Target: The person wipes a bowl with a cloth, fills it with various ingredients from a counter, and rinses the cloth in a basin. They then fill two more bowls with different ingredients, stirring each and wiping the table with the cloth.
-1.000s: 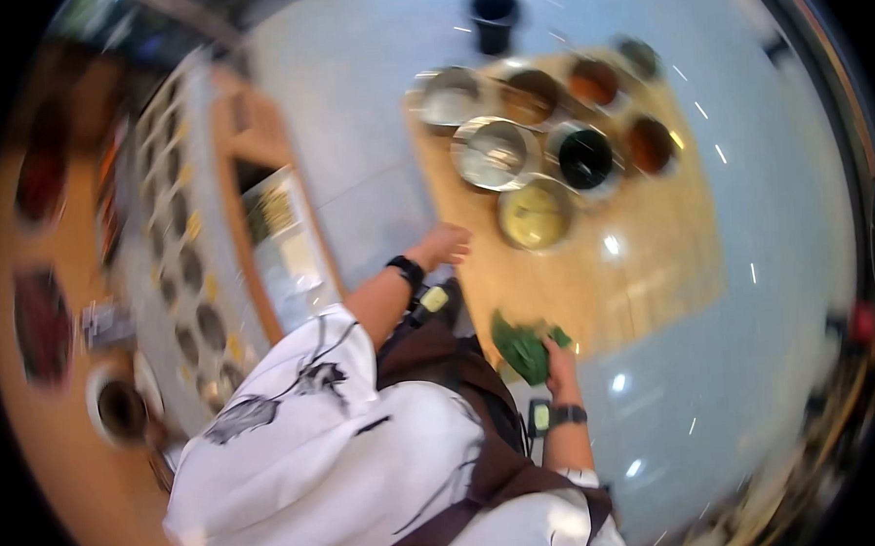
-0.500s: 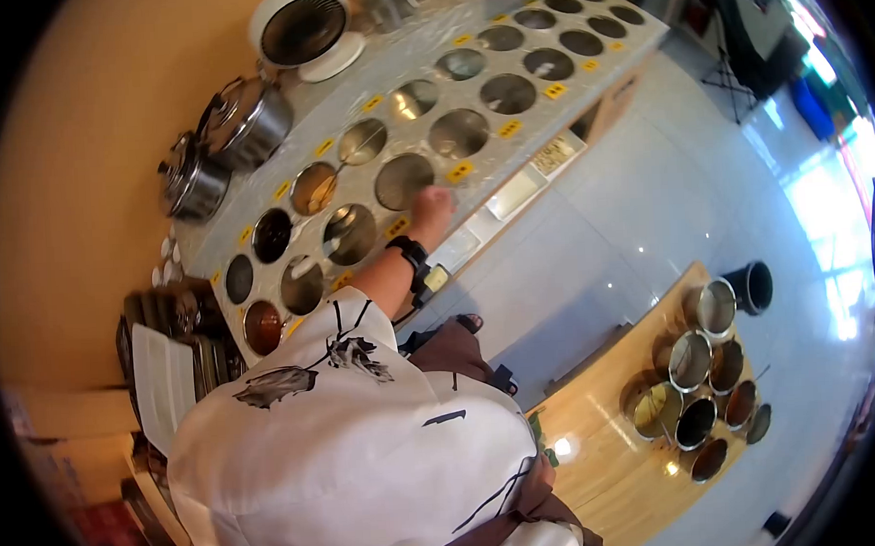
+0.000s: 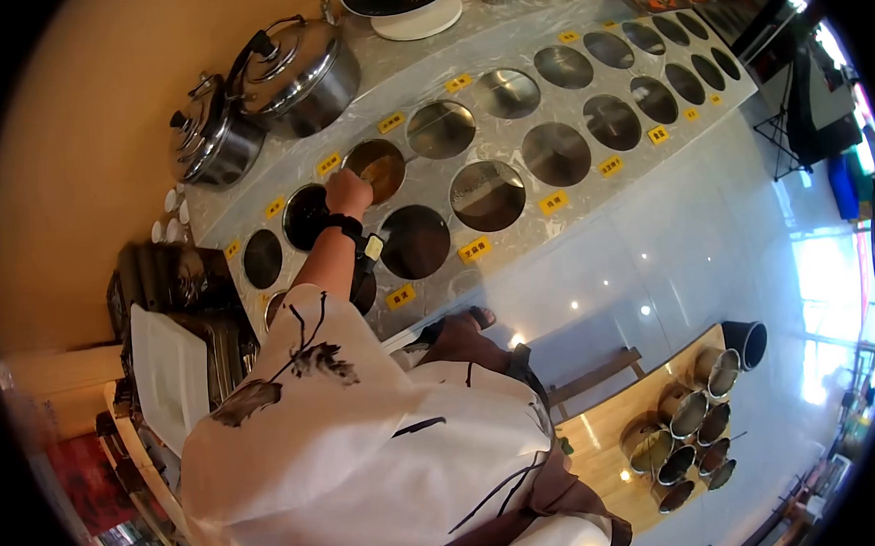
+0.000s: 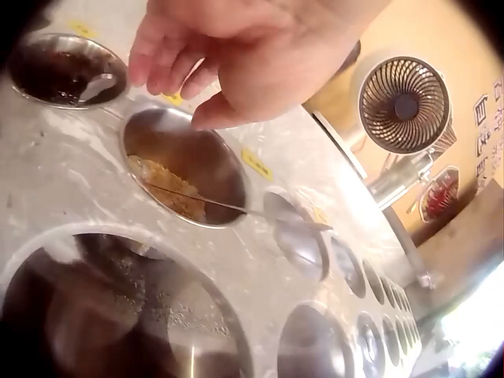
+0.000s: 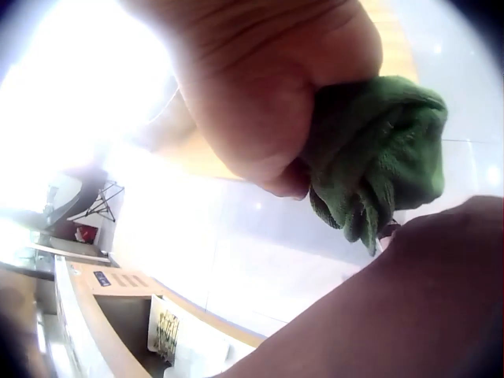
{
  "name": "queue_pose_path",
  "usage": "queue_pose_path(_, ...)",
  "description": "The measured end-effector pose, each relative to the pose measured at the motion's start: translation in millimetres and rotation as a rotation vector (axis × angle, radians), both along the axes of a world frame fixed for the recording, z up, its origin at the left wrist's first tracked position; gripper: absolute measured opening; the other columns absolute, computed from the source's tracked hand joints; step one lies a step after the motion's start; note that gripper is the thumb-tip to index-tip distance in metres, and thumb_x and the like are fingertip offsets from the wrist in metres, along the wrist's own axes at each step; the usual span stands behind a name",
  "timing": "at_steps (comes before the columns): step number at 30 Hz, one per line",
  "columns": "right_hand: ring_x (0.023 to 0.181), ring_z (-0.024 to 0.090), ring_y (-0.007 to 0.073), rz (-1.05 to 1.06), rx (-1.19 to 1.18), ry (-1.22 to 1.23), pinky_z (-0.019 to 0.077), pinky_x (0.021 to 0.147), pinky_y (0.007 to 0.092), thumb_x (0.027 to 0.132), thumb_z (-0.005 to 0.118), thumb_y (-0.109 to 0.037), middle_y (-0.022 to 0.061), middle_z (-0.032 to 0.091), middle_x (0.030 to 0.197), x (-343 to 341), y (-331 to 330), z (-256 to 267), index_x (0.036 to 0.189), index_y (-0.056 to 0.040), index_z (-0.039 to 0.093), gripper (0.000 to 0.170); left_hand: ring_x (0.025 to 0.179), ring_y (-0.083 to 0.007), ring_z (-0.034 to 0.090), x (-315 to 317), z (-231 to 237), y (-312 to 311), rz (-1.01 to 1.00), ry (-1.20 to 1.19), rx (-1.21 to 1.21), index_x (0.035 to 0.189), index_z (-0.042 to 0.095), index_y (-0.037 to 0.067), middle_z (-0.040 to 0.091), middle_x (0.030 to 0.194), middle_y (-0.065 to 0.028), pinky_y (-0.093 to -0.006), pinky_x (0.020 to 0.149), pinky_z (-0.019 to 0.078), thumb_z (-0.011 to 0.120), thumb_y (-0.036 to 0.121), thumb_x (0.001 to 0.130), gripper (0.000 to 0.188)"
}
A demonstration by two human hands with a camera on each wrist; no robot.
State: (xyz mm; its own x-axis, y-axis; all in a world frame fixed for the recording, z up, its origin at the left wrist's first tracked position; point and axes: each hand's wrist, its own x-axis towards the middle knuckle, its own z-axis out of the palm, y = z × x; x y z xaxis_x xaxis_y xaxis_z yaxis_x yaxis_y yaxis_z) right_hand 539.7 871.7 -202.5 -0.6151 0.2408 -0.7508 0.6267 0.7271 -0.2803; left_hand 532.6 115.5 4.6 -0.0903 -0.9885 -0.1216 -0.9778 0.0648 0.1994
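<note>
My left hand (image 3: pixel 349 194) hovers over the counter, at the left rim of a metal container of yellow-brown contents (image 3: pixel 386 174). In the left wrist view that hand (image 4: pixel 244 63) has loosely bent fingers with nothing between them. A thin utensil handle (image 4: pixel 236 209) lies across the same container. Beside it stands a container of dark contents (image 3: pixel 306 216), with a spoon (image 4: pixel 98 88) in it. My right hand (image 5: pixel 268 94) grips a bunched green cloth (image 5: pixel 378 157); in the head view this hand is hidden behind my clothing.
The marbled counter (image 3: pixel 514 245) has rows of inset round containers with yellow labels. Lidded steel pots (image 3: pixel 302 79) and a fan (image 3: pixel 417 20) stand behind. A low wooden table (image 3: pixel 601 441) at lower right holds several metal pots, with a black bin (image 3: pixel 745 343) beyond.
My view has swung from the wooden table to the counter. My left hand has moved along the counter to the yellow-brown container, while the green cloth has gone almost out of the head view.
</note>
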Motion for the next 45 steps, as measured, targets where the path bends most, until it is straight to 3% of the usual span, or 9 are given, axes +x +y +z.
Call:
queue_pose_path(13,0.076,0.064,0.0308,-0.317,-0.071,0.107,0.0489,0.066,0.0380,0.072,0.063,-0.030,0.0221,0.064,0.078,0.1,-104.9,129.8,0.086,0.0076,0.062,0.041,0.117,-0.0339,0.045,58.2,-122.2,-132.6,-0.291,-0.101,0.255,0.126,0.043,0.000,0.048,0.126,-0.0216,-0.0379,0.098,0.0369,0.059,0.019,0.069,0.062)
queue_pose_path(14,0.076,0.064,0.0314,-0.310,-0.036,0.120,0.0490,0.066,0.0378,0.071,0.062,-0.030,0.0230,0.064,0.078,7.1,-101.6,124.7,0.085,0.0080,0.062,0.040,0.110,-0.0362,0.051,84.8,-202.7,-192.7,-0.456,-0.064,0.054,0.115,0.054,-0.001,0.054,0.117,-0.0224,-0.0384,0.091,0.0417,0.057,0.019,0.070,0.049)
queue_pose_path(15,0.076,0.064,0.0314,-0.376,-0.017,0.135,0.0490,0.066,0.0378,0.071,0.062,-0.030,0.0230,0.064,0.078,13.0,-100.6,127.9,0.085,0.0080,0.062,0.040,0.085,-0.0337,0.062,68.3,-184.3,-214.4,-0.991,-0.813,0.091,0.089,0.067,0.005,0.066,0.092,-0.0158,-0.0430,0.072,0.0486,0.056,0.021,0.072,0.026)
queue_pose_path(17,0.077,0.063,0.0338,-0.372,-0.049,0.153,0.0491,0.067,0.0375,0.071,0.062,-0.030,0.0241,0.063,0.078,21.0,-108.1,131.2,0.085,0.0087,0.062,0.042,0.072,-0.0324,0.061,38.8,-93.3,-138.3,-0.686,-0.538,0.440,0.064,0.061,-0.004,0.064,0.076,-0.0198,-0.0415,0.063,0.0452,0.058,0.018,0.068,0.022)
queue_pose_path(19,0.078,0.063,0.0343,-0.396,-0.037,0.136,0.0491,0.068,0.0377,0.070,0.063,-0.031,0.0246,0.063,0.080,28.8,-108.8,132.4,0.085,0.0085,0.062,0.042,0.081,-0.0306,0.060,56.1,-129.9,-206.4,-1.254,-0.780,0.329,0.082,0.063,0.009,0.064,0.087,-0.0131,-0.0395,0.068,0.0466,0.065,0.011,0.063,0.020)
queue_pose_path(21,0.080,0.063,0.0356,-0.361,0.027,0.098,0.0490,0.069,0.0383,0.070,0.063,-0.033,0.0252,0.063,0.082,33.9,-109.2,137.5,0.085,0.0073,0.063,0.043,0.085,-0.0304,0.060,61.4,-129.1,-221.2,-0.998,-0.496,0.429,0.089,0.062,0.011,0.063,0.089,-0.0127,-0.0382,0.072,0.0471,0.066,0.006,0.060,0.030)
queue_pose_path(23,0.080,0.062,0.0362,-0.400,0.024,0.104,0.0489,0.069,0.0386,0.070,0.062,-0.034,0.0257,0.063,0.082,44.1,-104.6,130.8,0.086,0.0072,0.063,0.044,0.063,-0.0239,0.054,51.5,-104.9,-192.4,-0.105,0.172,0.754,0.071,0.059,-0.003,0.058,0.069,-0.0113,-0.0364,0.059,0.0435,0.059,0.003,0.063,0.011)
queue_pose_path(26,0.082,0.062,0.0372,-0.425,0.022,0.111,0.0487,0.070,0.0390,0.072,0.061,-0.036,0.0265,0.063,0.084,58.9,-98.5,122.1,0.087,0.0069,0.063,0.046,0.057,-0.0245,0.049,48.9,-78.1,-180.1,-0.597,0.057,0.551,0.066,0.053,-0.004,0.052,0.065,-0.0115,-0.0390,0.051,0.0412,0.055,0.002,0.066,0.006)
queue_pose_path(45,0.084,0.054,0.0480,-0.512,0.129,0.496,0.0433,0.072,0.0495,0.090,0.038,-0.046,0.0340,0.056,0.082,70.1,11.6,195.1,0.088,0.0077,0.059,0.057,0.040,-0.0109,0.038,-21.5,118.2,-63.1,-0.384,0.582,0.389,0.064,0.041,0.009,0.043,0.055,-0.0021,-0.0229,0.037,0.0293,0.051,0.010,0.071,0.013)
